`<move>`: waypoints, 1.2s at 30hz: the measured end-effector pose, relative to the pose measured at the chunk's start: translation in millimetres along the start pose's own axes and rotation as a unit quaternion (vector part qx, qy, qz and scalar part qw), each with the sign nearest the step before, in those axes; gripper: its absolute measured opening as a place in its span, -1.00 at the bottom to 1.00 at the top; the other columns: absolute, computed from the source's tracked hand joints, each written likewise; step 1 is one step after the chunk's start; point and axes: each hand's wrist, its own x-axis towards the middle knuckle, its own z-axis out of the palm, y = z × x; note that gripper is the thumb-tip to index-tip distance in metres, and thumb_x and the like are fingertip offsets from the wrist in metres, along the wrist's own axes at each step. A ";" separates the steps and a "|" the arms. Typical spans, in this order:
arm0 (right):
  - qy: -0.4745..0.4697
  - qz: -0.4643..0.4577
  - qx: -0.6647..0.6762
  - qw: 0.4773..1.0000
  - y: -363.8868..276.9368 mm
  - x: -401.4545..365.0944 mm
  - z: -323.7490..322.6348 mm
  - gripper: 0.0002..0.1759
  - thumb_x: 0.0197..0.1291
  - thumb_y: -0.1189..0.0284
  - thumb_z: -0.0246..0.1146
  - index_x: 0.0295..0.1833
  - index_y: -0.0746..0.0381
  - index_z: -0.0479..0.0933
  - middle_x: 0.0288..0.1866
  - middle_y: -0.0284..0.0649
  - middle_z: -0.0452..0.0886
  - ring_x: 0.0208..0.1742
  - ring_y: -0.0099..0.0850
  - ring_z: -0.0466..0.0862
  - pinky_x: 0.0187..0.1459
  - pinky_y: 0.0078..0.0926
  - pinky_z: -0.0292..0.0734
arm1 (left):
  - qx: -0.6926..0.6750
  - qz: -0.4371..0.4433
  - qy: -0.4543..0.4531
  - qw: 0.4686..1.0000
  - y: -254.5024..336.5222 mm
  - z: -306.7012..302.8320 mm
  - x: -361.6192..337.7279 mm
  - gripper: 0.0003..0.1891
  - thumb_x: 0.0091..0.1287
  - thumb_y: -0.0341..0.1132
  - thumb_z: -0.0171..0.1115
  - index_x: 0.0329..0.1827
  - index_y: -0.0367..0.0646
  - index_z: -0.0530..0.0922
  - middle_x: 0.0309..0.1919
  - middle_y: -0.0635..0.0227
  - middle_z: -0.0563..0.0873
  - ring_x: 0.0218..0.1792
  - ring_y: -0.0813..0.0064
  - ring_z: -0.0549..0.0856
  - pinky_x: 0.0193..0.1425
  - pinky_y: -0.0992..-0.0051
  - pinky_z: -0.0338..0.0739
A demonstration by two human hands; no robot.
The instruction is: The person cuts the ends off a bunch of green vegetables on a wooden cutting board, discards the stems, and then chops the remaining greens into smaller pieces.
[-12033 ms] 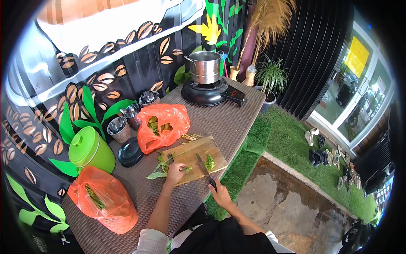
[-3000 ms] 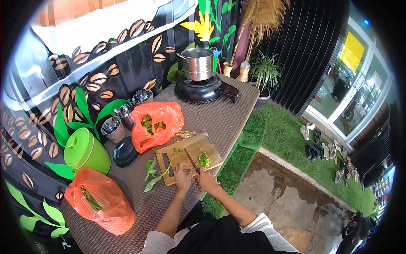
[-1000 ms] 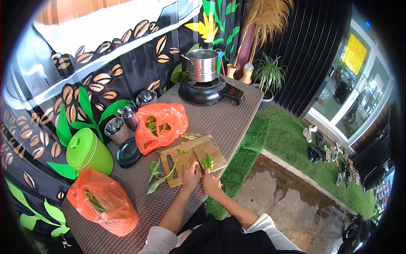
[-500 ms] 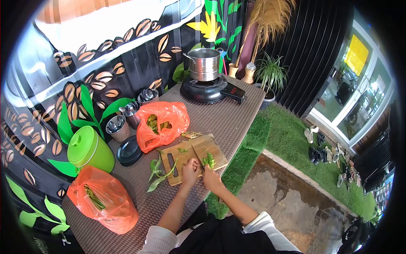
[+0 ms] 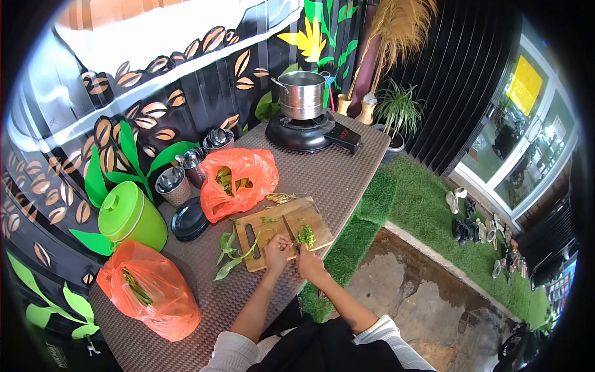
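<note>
A wooden cutting board [image 5: 260,218] with a handle slot lies on the table in front of me. My right hand [image 5: 309,263] is closed round the handle of a knife [image 5: 290,228], whose blade points away from me over the board. Chopped greens [image 5: 305,235] are heaped just right of the blade. Beside the knife, my left hand [image 5: 277,253] is closed with fingers curled over the board's near part; whatever it grips is too small or hidden to name. Loose leafy stems [image 5: 230,254] lie across the board's left edge, and cut stalks [image 5: 280,198] rest at its far edge.
Orange plastic bags of greens stand behind the board [image 5: 251,186] and at the left [image 5: 164,304]. A lime-green lidded container [image 5: 133,217], dark plates [image 5: 189,220] and cutlery cups [image 5: 173,186] line the wall. A steel pot [image 5: 302,99] sits on a black stove [image 5: 297,136] farther back.
My left hand's fingers have shifted slightly and loosened a little beside the knife. The right hand and knife stay almost in place.
</note>
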 end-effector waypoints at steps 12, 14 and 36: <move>0.014 -0.007 0.000 1.000 1.1 -7.3 -1.5 -0.70 0.33 0.32 0.01 -0.01 0.33 0.22 -0.27 0.23 0.62 -0.20 0.18 0.66 -0.19 0.10 0.56 | 0.088 0.048 0.021 0.995 6.1 -3.7 -7.7 -0.84 0.08 -0.57 0.34 -0.30 -0.25 0.55 -0.39 0.29 0.69 -0.33 0.49 0.69 -0.18 0.53 0.56; 0.011 -0.009 -0.009 1.000 -2.6 -13.2 2.1 -0.70 0.33 0.32 0.01 -0.01 0.33 0.22 -0.27 0.23 0.62 -0.21 0.17 0.66 -0.19 0.09 0.57 | 0.159 0.104 0.020 0.981 8.6 -4.8 -13.1 -0.86 0.09 -0.55 0.32 -0.29 -0.25 0.56 -0.39 0.22 0.63 -0.32 0.38 0.68 -0.19 0.46 0.57; 0.004 0.005 -0.031 0.999 -6.6 -15.7 -1.2 -0.68 0.28 0.39 0.04 0.05 0.33 0.22 -0.21 0.18 0.65 -0.14 0.07 0.69 -0.12 -0.04 0.60 | 0.062 -0.007 -0.016 0.998 -4.1 -17.5 3.9 -0.81 0.05 -0.52 0.40 -0.30 -0.24 0.58 -0.43 0.37 0.75 -0.54 0.68 0.56 -0.43 0.61 0.45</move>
